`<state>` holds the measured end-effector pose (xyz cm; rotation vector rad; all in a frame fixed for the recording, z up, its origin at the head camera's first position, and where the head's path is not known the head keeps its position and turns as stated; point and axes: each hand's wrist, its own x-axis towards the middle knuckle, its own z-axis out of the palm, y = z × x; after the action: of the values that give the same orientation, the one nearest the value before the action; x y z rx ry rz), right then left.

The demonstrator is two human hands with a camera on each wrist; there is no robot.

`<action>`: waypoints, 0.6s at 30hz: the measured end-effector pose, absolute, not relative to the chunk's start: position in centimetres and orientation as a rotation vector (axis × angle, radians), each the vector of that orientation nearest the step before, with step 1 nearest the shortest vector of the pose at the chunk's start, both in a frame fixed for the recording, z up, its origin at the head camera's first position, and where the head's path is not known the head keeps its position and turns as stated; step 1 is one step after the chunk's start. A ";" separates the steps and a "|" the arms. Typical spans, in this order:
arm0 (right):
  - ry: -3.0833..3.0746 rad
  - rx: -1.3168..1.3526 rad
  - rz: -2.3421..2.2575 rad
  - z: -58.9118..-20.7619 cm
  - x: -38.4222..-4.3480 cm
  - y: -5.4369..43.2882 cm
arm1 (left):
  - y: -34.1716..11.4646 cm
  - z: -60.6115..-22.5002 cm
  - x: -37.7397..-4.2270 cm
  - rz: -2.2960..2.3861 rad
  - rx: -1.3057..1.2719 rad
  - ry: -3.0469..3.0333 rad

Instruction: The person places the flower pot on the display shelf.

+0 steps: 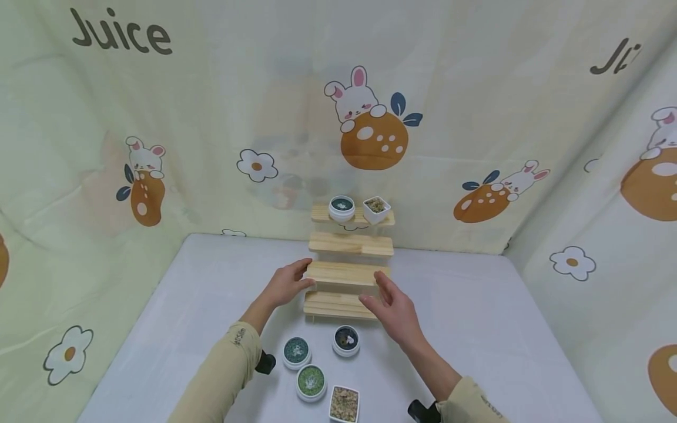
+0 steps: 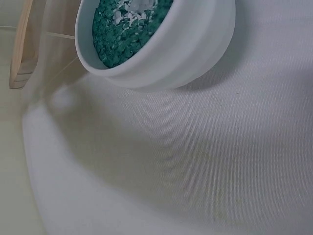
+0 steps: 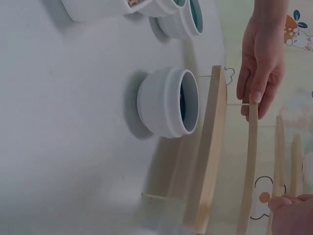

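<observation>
A stepped wooden display rack (image 1: 351, 242) with several light planks stands on the white table against the back curtain. My left hand (image 1: 285, 284) grips the left end of a lower plank; in the right wrist view the left hand's thumb (image 3: 259, 95) lies on the plank's end, with the fingers beyond. At the rack's right side, my right hand (image 1: 396, 308) holds a plank's end between thumb and fingers. On the top plank sit a round white pot (image 1: 342, 215) of teal granules and a square white pot (image 1: 376, 218) of tan gravel.
In front of the rack stand a round pot (image 1: 346, 349) with dark filling, a teal-filled pot (image 1: 297, 362) and a green-filled pot (image 1: 311, 392). A square pot (image 1: 344, 405) of tan gravel is nearest me. Printed curtains (image 1: 211, 106) enclose the table's back and sides.
</observation>
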<state>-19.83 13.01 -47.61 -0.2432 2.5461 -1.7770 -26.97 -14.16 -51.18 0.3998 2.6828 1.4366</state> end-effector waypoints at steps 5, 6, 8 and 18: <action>2.518 -0.214 -1.774 -47.9 -19.3 12.6 | -14.2 -51.2 -27.0 1.427 0.408 2.689; 2.521 -0.213 -1.768 -47.9 -19.2 12.5 | -14.2 -51.2 -27.1 1.427 0.412 2.691; 2.534 -0.207 -1.763 -48.7 -19.2 12.5 | -14.2 -51.2 -27.1 1.426 0.418 2.695; 2.528 -0.245 -1.726 -50.4 -17.6 11.9 | -14.2 -51.1 -26.9 1.432 0.415 2.683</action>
<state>-17.55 11.85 -50.39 -0.2448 2.5282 -1.7261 -26.92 -14.21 -51.06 0.4147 2.6832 1.4323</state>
